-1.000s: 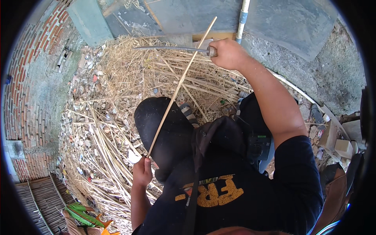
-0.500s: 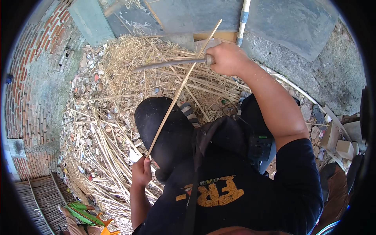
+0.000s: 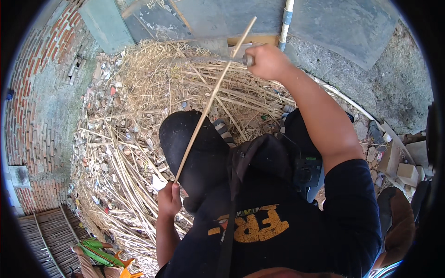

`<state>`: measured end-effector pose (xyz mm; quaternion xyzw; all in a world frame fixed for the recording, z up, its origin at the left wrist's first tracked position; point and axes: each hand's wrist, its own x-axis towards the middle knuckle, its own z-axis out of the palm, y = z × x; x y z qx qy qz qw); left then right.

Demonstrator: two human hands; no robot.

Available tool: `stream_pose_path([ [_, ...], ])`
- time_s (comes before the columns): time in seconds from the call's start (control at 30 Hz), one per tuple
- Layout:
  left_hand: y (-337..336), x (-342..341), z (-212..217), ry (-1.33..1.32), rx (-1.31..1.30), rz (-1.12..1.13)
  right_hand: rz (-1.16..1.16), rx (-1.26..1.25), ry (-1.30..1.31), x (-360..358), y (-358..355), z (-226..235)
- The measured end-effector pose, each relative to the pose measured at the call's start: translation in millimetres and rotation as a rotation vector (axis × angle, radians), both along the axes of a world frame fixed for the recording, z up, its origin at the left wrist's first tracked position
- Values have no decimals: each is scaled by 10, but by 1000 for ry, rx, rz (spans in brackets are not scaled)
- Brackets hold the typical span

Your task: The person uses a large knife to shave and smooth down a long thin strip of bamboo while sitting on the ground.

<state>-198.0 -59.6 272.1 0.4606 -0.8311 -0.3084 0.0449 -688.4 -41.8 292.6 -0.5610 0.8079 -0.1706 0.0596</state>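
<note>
My left hand [image 3: 169, 199] is closed round the lower end of a long, thin bamboo strip [image 3: 204, 114]. The strip slants up to the right, across my dark-clothed left knee [image 3: 185, 141]. Near its upper part, my right hand [image 3: 270, 63] grips the handle of a long-bladed knife [image 3: 249, 60]. The blade points left and crosses the strip; motion blurs it, so I cannot tell whether it touches the strip.
Dry shavings [image 3: 153, 76] heap up ahead, beside scattered cut strips. More long strips [image 3: 125, 171] lie on rubble to the left. A brick wall [image 3: 41, 139] borders the left side; grey panels [image 3: 222, 21] and a white pipe [image 3: 286, 23] stand ahead. Someone in green [image 3: 96, 252] is at lower left.
My right hand and the knife have moved slightly up and away, and the blade has swung more level. The strip's upper end has shifted slightly left and up.
</note>
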Motion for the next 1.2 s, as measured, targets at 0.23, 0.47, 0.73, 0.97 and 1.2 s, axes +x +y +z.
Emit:
stream_pose_path([
  [0.23,1,116,-19,-6,-5,8,64,15,47,119,70,318],
  [0.47,-6,-42,93,20,18,-4,-47,64,-19,-177,4,116],
  [0.73,-1,28,14,-10,23,0,62,1,25,-36,48,213],
  [0.97,-16,21,32,6,67,23,-22,-232,13,-62,22,213],
  [1.2,19,-60,-69,-5,-82,-7,19,-32,-6,-42,120,209],
])
